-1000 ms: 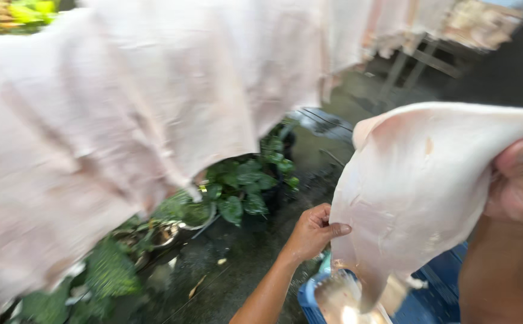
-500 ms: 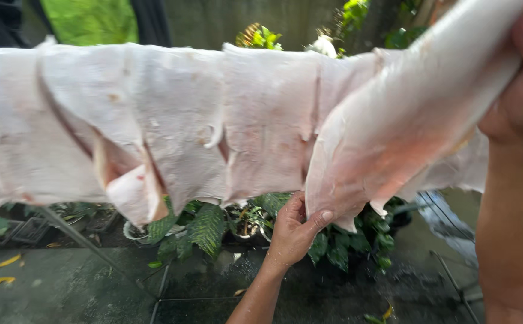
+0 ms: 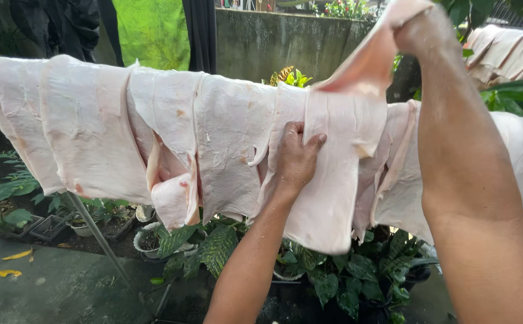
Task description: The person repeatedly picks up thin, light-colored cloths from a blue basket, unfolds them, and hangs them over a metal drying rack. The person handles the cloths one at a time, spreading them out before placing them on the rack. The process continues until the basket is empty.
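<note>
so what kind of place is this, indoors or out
Outdoors, probably a home yard used for drying: pale sheets hang in a row, potted plants sit below on wet concrete ground, and a concrete wall runs behind.

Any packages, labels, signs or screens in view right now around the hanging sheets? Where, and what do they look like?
None visible: no package, label, sign or screen.
In view instead: pale pink-white sheets draped in a row along a line.
Left hand grips the lower part of one sheet; right hand lifts its top corner.
Potted leafy plants stand below.
</note>
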